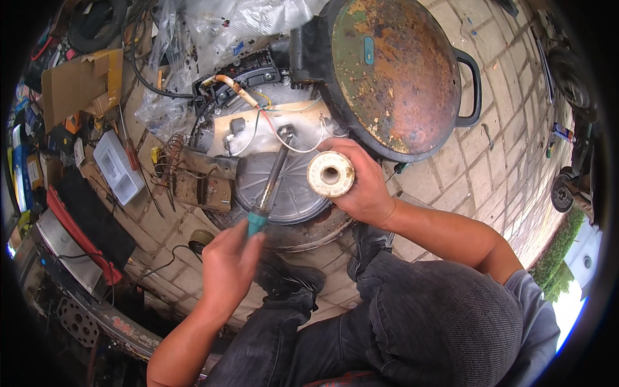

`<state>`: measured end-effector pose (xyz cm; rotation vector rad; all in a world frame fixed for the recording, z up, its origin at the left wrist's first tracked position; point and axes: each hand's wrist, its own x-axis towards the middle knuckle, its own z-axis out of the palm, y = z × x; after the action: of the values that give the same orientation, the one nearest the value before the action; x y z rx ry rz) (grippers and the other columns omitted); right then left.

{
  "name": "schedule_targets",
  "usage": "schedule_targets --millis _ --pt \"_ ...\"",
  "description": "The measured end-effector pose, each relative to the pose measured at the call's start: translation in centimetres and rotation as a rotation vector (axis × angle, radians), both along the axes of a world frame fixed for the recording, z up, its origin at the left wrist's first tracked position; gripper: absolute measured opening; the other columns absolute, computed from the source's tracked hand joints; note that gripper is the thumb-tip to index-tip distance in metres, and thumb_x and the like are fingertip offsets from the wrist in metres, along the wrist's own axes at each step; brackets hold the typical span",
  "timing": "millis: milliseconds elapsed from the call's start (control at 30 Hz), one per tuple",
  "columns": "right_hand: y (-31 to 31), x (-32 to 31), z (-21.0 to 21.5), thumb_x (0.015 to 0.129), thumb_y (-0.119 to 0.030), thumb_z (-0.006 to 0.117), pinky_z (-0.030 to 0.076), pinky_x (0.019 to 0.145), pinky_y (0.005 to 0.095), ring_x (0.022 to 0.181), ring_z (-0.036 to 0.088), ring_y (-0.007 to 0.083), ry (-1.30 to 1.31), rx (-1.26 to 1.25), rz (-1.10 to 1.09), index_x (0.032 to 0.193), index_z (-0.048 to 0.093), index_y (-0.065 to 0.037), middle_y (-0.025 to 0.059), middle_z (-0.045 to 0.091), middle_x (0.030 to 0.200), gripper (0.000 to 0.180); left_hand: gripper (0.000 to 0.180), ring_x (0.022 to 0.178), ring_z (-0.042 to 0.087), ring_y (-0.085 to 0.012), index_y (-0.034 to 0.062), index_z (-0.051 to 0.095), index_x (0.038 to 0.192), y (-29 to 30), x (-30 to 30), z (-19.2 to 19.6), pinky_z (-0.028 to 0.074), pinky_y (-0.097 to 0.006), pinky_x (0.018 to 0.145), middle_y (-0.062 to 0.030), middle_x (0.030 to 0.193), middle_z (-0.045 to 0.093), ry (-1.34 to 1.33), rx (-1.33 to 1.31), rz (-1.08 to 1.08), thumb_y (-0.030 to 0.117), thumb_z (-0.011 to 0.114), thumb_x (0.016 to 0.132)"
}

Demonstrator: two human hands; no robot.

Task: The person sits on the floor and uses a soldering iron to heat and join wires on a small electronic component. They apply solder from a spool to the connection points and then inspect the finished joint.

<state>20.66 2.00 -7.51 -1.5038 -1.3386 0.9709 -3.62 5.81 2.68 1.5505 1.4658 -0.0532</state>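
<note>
My left hand (227,269), slightly blurred, is closed round the teal handle of a soldering iron (276,169). Its long metal shaft points away from me, and the tip reaches the exposed wires (278,129) of an opened round appliance. In my right hand (362,187) is a cream spool (331,174) with a round hole in its middle, its end facing up. Whatever is wound on it is mostly hidden by my fingers. Below the wires lies the ribbed grey disc (274,184) of the appliance, and a stained pale sheet (235,122) sits behind the iron's tip.
A rusty round lid (396,71) with a black handle (474,87) stands at the far right of the appliance. Leftward are a clear plastic box (119,168), a cardboard box (84,84), a screwdriver (131,155) and a red-edged black case (90,219). Plastic wrap (251,19) lies behind, on paving.
</note>
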Motion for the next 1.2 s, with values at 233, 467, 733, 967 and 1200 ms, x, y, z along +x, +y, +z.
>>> schedule_targets --millis 233,467,733,967,1200 --pt "0.0 0.0 -0.1 0.072 -0.004 0.081 0.052 0.088 0.0369 0.104 0.065 0.0317 0.002 -0.002 0.013 0.113 0.055 -0.001 0.0140 0.063 0.116 0.049 0.034 0.075 0.062 -0.0174 -0.0077 0.066 0.115 0.0 -0.2 -0.1 0.049 -0.031 0.069 -0.0154 0.083 0.066 -0.002 0.004 0.004 0.014 0.073 0.089" --pt "-0.1 -0.1 0.0 0.072 -0.005 0.082 0.053 0.088 0.0364 0.103 0.065 0.0311 -0.003 -0.003 0.005 0.112 0.056 -0.001 0.0137 0.063 0.116 0.049 0.034 0.074 0.062 -0.0170 -0.0077 0.066 0.115 -0.1 -0.2 -0.2 0.050 -0.031 0.069 -0.0152 0.083 0.067 -0.004 0.005 0.009 0.013 0.073 0.089" --pt "0.0 0.0 0.0 0.072 -0.005 0.081 0.053 0.088 0.0369 0.103 0.065 0.0321 0.003 0.014 0.006 0.112 0.056 -0.001 0.0141 0.063 0.116 0.048 0.034 0.072 0.061 -0.0156 -0.0069 0.066 0.117 -0.3 -0.2 -0.2 0.049 -0.030 0.068 -0.0140 0.082 0.066 -0.002 -0.001 0.012 0.011 0.072 0.089" --pt "-0.1 0.0 0.0 0.072 -0.004 0.081 0.053 0.088 0.0373 0.104 0.065 0.0323 0.002 0.007 0.016 0.111 0.056 -0.001 0.0142 0.063 0.116 0.047 0.031 0.073 0.066 -0.0314 -0.0055 0.067 0.114 -0.3 -0.1 -0.3 0.052 -0.037 0.070 -0.0201 0.084 0.068 -0.010 -0.008 0.034 0.007 0.072 0.086" --pt "-0.5 0.1 0.0 0.071 -0.004 0.082 0.052 0.090 0.0378 0.105 0.064 0.0332 0.021 0.013 0.029 0.112 0.055 -0.001 0.0151 0.063 0.117 0.049 0.033 0.064 0.056 -0.0097 -0.0055 0.066 0.120 -0.7 -0.9 -1.0 0.046 -0.027 0.057 -0.0076 0.078 0.061 -0.040 0.020 -0.005 0.010 0.071 0.091"
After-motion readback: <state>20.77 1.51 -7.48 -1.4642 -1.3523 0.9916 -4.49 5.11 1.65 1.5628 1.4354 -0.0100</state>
